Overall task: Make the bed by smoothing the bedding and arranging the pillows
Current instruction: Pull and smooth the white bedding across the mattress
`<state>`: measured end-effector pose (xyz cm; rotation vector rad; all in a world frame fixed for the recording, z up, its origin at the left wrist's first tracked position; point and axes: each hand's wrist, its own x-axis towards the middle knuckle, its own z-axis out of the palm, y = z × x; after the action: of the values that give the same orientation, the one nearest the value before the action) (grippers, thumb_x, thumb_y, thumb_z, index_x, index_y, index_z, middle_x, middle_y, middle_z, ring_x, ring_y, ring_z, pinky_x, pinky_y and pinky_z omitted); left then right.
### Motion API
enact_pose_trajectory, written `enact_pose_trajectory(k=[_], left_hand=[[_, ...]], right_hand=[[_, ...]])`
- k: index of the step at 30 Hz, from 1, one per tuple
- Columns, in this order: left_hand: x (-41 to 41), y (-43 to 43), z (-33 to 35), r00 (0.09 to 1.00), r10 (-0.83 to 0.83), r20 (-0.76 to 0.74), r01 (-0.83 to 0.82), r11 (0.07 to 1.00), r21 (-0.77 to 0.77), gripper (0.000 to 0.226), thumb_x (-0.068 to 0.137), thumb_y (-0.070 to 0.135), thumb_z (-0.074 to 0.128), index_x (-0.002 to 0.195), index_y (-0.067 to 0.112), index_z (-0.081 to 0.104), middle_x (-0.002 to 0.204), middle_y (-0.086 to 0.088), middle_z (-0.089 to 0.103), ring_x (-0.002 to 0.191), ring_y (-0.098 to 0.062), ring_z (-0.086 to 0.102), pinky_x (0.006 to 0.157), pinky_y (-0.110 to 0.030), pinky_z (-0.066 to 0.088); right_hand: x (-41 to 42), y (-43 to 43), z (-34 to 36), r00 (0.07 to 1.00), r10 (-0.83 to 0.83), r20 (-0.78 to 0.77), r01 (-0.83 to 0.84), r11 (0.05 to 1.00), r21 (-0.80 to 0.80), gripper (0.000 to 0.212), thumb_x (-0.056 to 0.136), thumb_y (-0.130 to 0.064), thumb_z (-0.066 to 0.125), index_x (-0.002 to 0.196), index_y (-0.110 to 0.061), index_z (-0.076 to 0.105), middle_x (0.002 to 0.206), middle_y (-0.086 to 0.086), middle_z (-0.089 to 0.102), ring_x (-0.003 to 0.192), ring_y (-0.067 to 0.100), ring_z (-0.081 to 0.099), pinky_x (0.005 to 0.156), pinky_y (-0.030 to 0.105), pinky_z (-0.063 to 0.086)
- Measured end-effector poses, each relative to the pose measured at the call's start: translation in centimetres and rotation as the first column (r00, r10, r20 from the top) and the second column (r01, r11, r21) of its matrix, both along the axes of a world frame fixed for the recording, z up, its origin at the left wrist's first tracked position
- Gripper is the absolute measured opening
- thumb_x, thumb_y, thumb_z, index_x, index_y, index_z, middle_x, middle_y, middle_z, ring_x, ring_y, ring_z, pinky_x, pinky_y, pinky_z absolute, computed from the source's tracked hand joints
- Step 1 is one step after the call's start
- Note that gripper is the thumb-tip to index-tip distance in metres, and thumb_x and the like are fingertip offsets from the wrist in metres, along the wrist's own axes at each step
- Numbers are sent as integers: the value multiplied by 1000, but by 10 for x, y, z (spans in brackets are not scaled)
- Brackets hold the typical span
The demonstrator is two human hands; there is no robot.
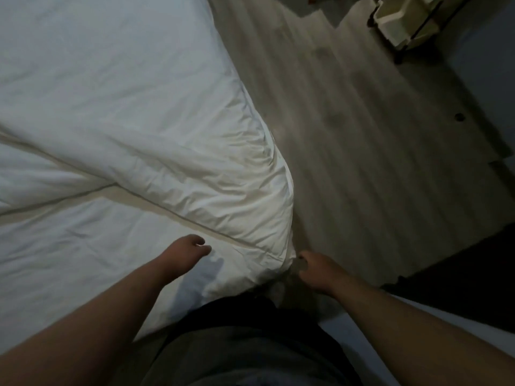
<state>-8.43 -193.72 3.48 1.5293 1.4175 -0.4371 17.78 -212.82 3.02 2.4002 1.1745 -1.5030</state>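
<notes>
Your dark clothing (237, 344) fills the bottom centre, with both bare forearms reaching out from either side of it. To the right of the bed, grey plank flooring (362, 135) runs to the top of the view. A black area (459, 274) sits at the right edge, too dark to identify. A dark-framed rack (404, 20) holding pale bins stands in the upper right corner, cut off by the frame. A small dark spot (459, 117) lies on the boards near it.

The bed takes up the whole left half. A white duvet (167, 140) covers the upper part, smooth further up and heavily creased at its near corner, which hangs over the bed's edge. Its hemmed border runs diagonally across a lightly wrinkled white sheet (83, 246) nearer to you.

Your left grip (192, 246) hovers just above the sheet beside the duvet's border, fingers loosely curled, holding nothing and casting a shadow. Your right grip (319, 270) is at the duvet's hanging corner; blur and shadow hide whether it grasps the fabric, so you cannot tell.
</notes>
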Motion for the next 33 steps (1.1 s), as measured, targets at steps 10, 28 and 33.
enact_pose_trajectory(k=[10, 28, 33], left_hand=[[37, 37, -105, 449, 891, -67, -820, 381, -427, 60, 91, 29, 62, 143, 9, 40, 153, -21, 29, 144, -39, 19, 109, -40, 33], [236, 119, 10, -228, 904, 361, -879, -32, -475, 18, 92, 11, 58, 110, 9, 60, 90, -8, 72, 75, -20, 69, 57, -30, 57], [271, 145, 24, -21, 907, 421, -931, 136, -338, 19, 91, 14, 60, 110, 9, 61, 94, -10, 63, 73, -18, 60, 69, -32, 58]], right_hand=[[11, 97, -98, 923, 383, 26, -384, 921, 60, 83, 81, -49, 62, 149, -20, 24, 149, 15, 33, 135, 31, 36, 110, 35, 33], [148, 221, -24, 923, 351, -156, -275, 887, 372, 35, 78, -17, 47, 112, -27, 49, 114, 12, 63, 102, 35, 59, 77, 31, 45], [219, 295, 20, 860, 503, -83, -438, 812, 386, 43, 80, -10, 47, 122, -19, 49, 118, 15, 60, 105, 32, 59, 84, 32, 45]])
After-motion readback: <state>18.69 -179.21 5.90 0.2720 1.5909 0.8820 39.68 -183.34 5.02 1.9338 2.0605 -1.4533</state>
